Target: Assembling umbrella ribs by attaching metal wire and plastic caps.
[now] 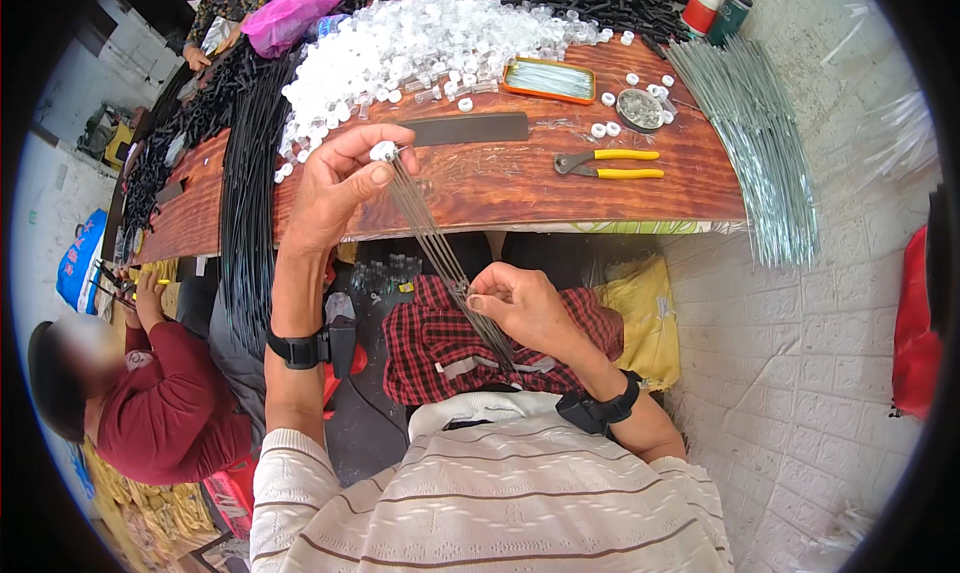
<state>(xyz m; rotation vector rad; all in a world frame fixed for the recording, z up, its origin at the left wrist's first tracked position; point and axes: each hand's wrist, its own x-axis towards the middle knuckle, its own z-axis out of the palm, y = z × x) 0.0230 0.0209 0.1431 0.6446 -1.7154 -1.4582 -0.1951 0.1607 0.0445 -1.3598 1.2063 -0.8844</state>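
Note:
My left hand is raised over the table's front edge, thumb and fingers closed around a small white plastic cap. From that cap a thin bundle of metal wires slants down to the right, toward my lap. Lower on the bundle, my right hand pinches the wires between thumb and forefinger. Their lower ends pass in front of a red-and-black checked cloth on my lap. Whether the right fingertips also hold a small part is too fine to make out.
Yellow-handled cutting pliers, a dark flat bar, an orange-rimmed tray of pins and a round tin lie on the table. Behind is a heap of clear and white plastic pieces. Silver wires overhang rightward; a co-worker sits left.

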